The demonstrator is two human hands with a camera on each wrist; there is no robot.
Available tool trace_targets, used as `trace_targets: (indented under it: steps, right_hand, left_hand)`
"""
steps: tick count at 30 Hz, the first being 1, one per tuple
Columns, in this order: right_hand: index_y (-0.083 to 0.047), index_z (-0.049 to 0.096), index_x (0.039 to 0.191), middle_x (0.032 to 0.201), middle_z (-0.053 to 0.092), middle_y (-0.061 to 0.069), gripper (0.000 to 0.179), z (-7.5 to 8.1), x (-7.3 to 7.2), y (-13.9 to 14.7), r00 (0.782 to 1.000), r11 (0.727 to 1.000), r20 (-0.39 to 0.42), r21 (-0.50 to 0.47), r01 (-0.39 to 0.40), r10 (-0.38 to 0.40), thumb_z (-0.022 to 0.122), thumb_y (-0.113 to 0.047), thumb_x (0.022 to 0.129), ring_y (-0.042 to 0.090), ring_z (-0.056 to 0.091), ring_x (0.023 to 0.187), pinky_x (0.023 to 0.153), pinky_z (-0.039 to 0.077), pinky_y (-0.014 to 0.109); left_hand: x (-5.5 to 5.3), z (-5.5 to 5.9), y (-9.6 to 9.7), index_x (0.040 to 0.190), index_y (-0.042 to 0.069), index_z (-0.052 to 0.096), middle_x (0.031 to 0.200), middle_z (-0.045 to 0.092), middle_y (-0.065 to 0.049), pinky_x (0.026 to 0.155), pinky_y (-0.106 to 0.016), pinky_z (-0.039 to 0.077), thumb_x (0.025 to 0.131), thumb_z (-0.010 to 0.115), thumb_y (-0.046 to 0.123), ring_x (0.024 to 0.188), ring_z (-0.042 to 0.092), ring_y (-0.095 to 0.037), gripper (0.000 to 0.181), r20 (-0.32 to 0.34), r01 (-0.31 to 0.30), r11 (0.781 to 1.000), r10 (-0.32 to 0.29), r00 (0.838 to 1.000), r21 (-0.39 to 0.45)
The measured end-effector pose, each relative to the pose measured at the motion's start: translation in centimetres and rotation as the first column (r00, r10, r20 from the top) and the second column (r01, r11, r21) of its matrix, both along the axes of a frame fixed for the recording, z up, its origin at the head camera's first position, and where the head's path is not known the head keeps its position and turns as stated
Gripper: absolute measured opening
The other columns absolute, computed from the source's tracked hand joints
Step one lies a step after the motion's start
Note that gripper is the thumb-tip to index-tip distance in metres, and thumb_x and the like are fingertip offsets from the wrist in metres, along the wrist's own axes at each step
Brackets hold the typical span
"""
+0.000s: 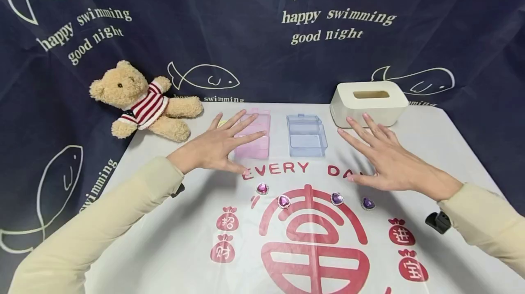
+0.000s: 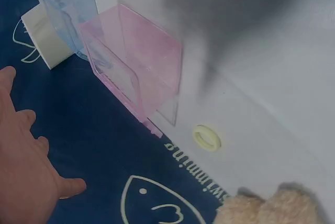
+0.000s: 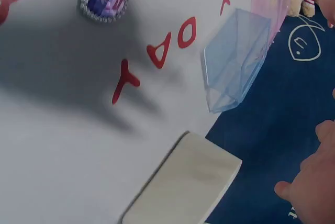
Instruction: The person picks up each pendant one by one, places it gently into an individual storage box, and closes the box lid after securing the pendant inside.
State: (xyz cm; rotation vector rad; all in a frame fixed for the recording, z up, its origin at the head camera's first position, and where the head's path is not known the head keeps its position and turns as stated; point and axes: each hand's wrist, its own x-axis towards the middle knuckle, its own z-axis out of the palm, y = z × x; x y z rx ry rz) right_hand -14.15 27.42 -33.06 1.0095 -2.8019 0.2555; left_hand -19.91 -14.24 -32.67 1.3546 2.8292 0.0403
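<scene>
My left hand hovers over the table with its fingers spread, holding nothing. It partly covers a clear pink plastic box in the head view. To the right stands a similar clear blue plastic box. My right hand is also raised with spread fingers, in front of a cream tissue box. Nearer to me lie heart-shaped gems with silvery rims: a pink one, a magenta one and two purple ones, the left purple gem and the right purple gem.
A teddy bear in a striped shirt sits at the table's back left corner. A pale yellow ring lies beside the pink box, mostly hidden in the head view. A dark blue curtain hangs behind the white table with red print.
</scene>
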Motion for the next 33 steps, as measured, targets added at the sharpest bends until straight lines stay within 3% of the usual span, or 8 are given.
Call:
trace_targets:
  steps: [5, 8, 11, 15, 20, 23, 28, 33]
  right_hand:
    - [-0.019, 0.024, 0.154, 0.161, 0.021, 0.01, 0.096, -0.8, 0.3, -1.3, 0.999, 0.992, 0.042, -0.127, -0.025, 0.03, 0.079, -0.035, 0.077, 0.033, 0.008, 0.151, 0.105, 0.025, 0.067]
    - [-0.016, 0.026, 0.154, 0.158, 0.029, 0.011, 0.093, -2.2, 0.6, -3.0, 0.997, 0.976, 0.06, -0.215, -0.036, 0.049, 0.079, -0.027, 0.079, 0.031, 0.022, 0.148, 0.11, 0.031, 0.06]
    - [-0.014, 0.028, 0.153, 0.156, 0.035, 0.01, 0.089, -3.8, 0.8, -5.5, 0.993, 0.959, 0.097, -0.281, -0.04, 0.07, 0.079, -0.025, 0.08, 0.03, 0.034, 0.143, 0.107, 0.042, 0.049]
    - [-0.013, 0.031, 0.151, 0.154, 0.038, 0.01, 0.085, -5.5, 0.9, -9.1, 0.978, 0.939, 0.175, -0.342, -0.043, 0.109, 0.078, -0.025, 0.081, 0.028, 0.043, 0.138, 0.105, 0.045, 0.046]
    - [-0.012, 0.04, 0.147, 0.148, 0.046, 0.011, 0.08, -6.8, 0.6, -12.7, 0.957, 0.934, 0.246, -0.352, -0.06, 0.155, 0.079, -0.026, 0.08, 0.027, 0.05, 0.132, 0.107, 0.043, 0.047]
    - [-0.009, 0.045, 0.143, 0.144, 0.051, 0.012, 0.074, -7.0, 0.4, -14.5, 0.943, 0.938, 0.277, -0.336, -0.083, 0.182, 0.079, -0.024, 0.079, 0.028, 0.052, 0.13, 0.108, 0.041, 0.049]
    - [-0.006, 0.051, 0.138, 0.141, 0.053, 0.014, 0.065, -7.1, -0.2, -16.7, 0.905, 0.946, 0.368, -0.308, -0.1, 0.216, 0.078, -0.019, 0.08, 0.029, 0.05, 0.131, 0.108, 0.041, 0.048]
    - [-0.008, 0.059, 0.131, 0.13, 0.062, 0.008, 0.054, -7.6, -0.8, -17.9, 0.886, 0.947, 0.392, -0.29, -0.138, 0.249, 0.076, -0.013, 0.081, 0.023, 0.056, 0.119, 0.103, 0.045, 0.042]
  left_hand:
    - [-1.4, -1.2, -0.7, 0.155, 0.018, 0.02, 0.163, 0.016, -0.008, 0.115, -0.066, 0.017, 0.075, 0.078, 0.046, 0.15, 0.012, -0.032, 0.103, 0.067, -0.09, 0.988, 0.082, 0.994, 0.123]
    - [-2.2, -2.7, -1.2, 0.153, 0.011, 0.024, 0.16, 0.022, -0.014, 0.117, -0.058, 0.022, 0.071, 0.084, 0.027, 0.148, 0.02, -0.034, 0.103, 0.17, -0.191, 0.941, 0.147, 0.974, 0.281]
    - [-2.8, -4.3, -1.4, 0.153, 0.01, 0.027, 0.156, 0.027, -0.017, 0.117, -0.053, 0.027, 0.07, 0.085, 0.02, 0.144, 0.027, -0.035, 0.101, 0.297, -0.31, 0.852, 0.193, 0.935, 0.421]
    - [-3.6, -6.6, -1.3, 0.152, 0.015, 0.028, 0.153, 0.031, -0.017, 0.111, -0.052, 0.038, 0.07, 0.086, 0.014, 0.142, 0.03, -0.036, 0.1, 0.477, -0.456, 0.699, 0.184, 0.859, 0.551]
    - [-4.7, -9.1, -1.0, 0.153, 0.014, 0.027, 0.158, 0.023, -0.016, 0.114, -0.048, 0.035, 0.072, 0.083, 0.004, 0.145, 0.025, -0.037, 0.099, 0.665, -0.596, 0.503, 0.055, 0.745, 0.626]
    - [-5.2, -10.0, -0.8, 0.152, 0.012, 0.026, 0.158, 0.024, -0.016, 0.117, -0.044, 0.031, 0.074, 0.08, -0.002, 0.146, 0.027, -0.034, 0.096, 0.711, -0.637, 0.43, -0.017, 0.703, 0.64]
    - [-5.5, -10.8, -0.8, 0.152, 0.011, 0.027, 0.157, 0.028, -0.017, 0.118, -0.04, 0.029, 0.073, 0.078, -0.006, 0.144, 0.031, -0.031, 0.095, 0.733, -0.66, 0.377, -0.081, 0.675, 0.65]
    - [-5.9, -11.1, -0.7, 0.15, 0.008, 0.032, 0.15, 0.037, -0.019, 0.115, -0.038, 0.035, 0.071, 0.079, -0.008, 0.14, 0.037, -0.033, 0.093, 0.743, -0.666, 0.379, -0.093, 0.663, 0.642]
